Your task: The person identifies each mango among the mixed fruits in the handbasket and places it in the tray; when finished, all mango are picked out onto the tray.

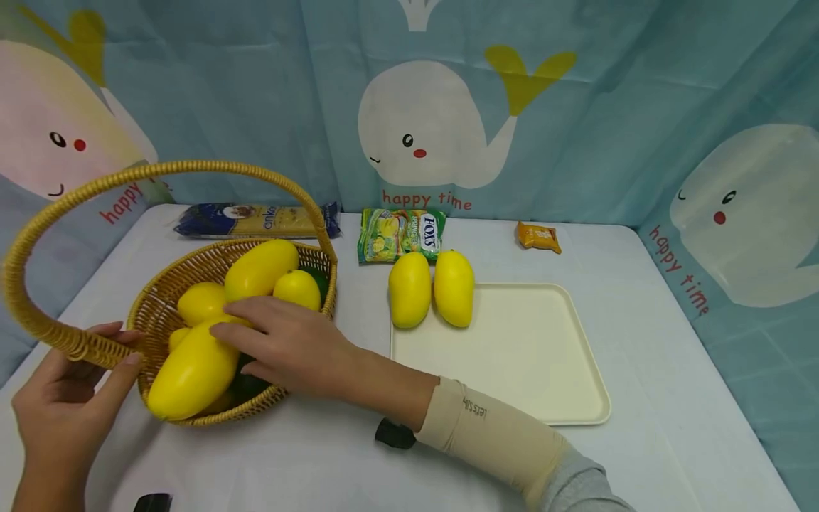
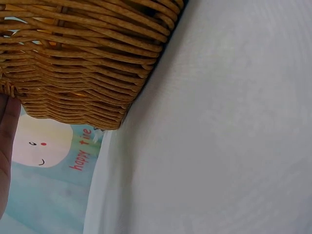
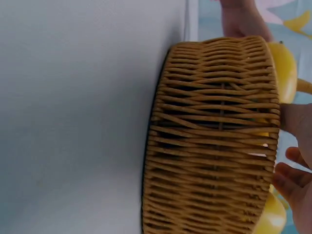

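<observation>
At the left of the head view stands a wicker basket (image 1: 256, 409) with a tall handle (image 1: 192, 167). My left hand (image 1: 70, 398) grips the handle's base by the rim, thumb on the near side. A large yellow mango (image 1: 192, 377) leans over the basket's front rim. My right hand (image 1: 294, 345) reaches over the rim, its bent fingertips touching this mango's upper end; I cannot tell whether they grip it. Behind lie another mango (image 1: 262, 270), a lemon (image 1: 201, 302) and a round yellow fruit (image 1: 297, 288). Dark green fruit (image 1: 249, 384) shows beneath, partly hidden.
Two mangoes (image 1: 409, 291) lie over the far left edge of a cream tray (image 1: 505, 370). Farther back are a pasta pack (image 1: 256, 220), a green candy bag (image 1: 399, 231) and a small orange packet (image 1: 539, 237). A whale-print curtain (image 1: 422, 128) hangs behind the white table (image 1: 665, 398).
</observation>
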`<action>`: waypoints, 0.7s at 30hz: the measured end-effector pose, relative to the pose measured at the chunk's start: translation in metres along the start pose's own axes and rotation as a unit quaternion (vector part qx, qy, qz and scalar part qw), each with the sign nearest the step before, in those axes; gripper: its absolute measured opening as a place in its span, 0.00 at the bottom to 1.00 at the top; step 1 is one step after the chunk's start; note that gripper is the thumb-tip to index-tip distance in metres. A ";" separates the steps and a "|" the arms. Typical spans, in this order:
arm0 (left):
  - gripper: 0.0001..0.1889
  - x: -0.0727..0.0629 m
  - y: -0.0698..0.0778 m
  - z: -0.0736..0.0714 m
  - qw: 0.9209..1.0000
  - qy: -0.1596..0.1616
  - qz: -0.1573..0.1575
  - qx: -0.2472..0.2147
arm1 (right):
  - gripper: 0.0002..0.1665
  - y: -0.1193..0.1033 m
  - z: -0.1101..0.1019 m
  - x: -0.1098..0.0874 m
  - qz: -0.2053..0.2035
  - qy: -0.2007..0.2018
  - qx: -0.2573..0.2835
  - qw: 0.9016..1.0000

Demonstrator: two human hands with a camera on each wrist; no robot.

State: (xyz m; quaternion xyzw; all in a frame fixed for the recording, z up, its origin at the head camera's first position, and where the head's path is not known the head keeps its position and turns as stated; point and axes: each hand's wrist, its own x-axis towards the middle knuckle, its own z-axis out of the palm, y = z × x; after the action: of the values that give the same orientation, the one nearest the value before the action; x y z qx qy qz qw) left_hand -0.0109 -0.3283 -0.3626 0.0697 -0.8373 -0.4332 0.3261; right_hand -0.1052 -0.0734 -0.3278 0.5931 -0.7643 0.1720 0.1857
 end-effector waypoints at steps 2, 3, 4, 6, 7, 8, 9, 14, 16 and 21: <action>0.25 0.000 0.000 0.000 1.000 -0.001 0.002 0.000 | 0.32 -0.001 0.004 0.006 -0.011 -0.024 0.001 1.000; 0.25 0.000 0.000 -0.001 1.000 -0.001 0.003 0.000 | 0.33 -0.002 0.005 0.008 -0.018 -0.035 0.001 0.999; 0.24 0.000 -0.001 -0.001 1.000 -0.001 0.004 0.000 | 0.33 -0.003 0.007 0.011 -0.026 -0.043 0.000 0.999; 0.24 0.000 -0.001 -0.001 1.000 -0.002 0.006 -0.001 | 0.33 -0.006 0.009 0.014 -0.037 -0.061 0.002 0.997; 0.24 0.000 -0.002 -0.001 1.000 -0.002 0.007 0.000 | 0.34 -0.008 0.010 0.016 -0.040 -0.067 0.007 0.997; 0.24 0.000 -0.002 0.000 1.000 -0.002 0.009 0.000 | 0.34 -0.009 0.010 0.017 -0.043 -0.073 0.011 0.996; 0.24 0.001 -0.002 0.000 1.000 -0.002 0.009 -0.001 | 0.34 -0.010 0.011 0.018 -0.045 -0.079 0.010 0.996; 0.24 0.000 -0.003 -0.001 1.000 -0.002 0.011 0.000 | 0.36 -0.011 0.011 0.021 -0.042 -0.108 0.015 0.993; 0.24 -0.001 -0.003 -0.001 1.000 -0.002 0.010 0.001 | 0.37 -0.011 0.011 0.022 -0.037 -0.119 0.019 0.992; 0.23 -0.001 -0.002 0.000 1.000 -0.002 0.010 0.003 | 0.38 -0.010 0.013 0.022 -0.029 -0.122 0.032 0.992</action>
State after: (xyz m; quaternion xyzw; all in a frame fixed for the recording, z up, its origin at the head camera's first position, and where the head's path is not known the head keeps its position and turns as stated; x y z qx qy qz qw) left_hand -0.0103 -0.3295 -0.3644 0.0617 -0.8397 -0.4279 0.3286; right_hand -0.1012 -0.1003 -0.3279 0.6370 -0.7580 0.1169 0.0768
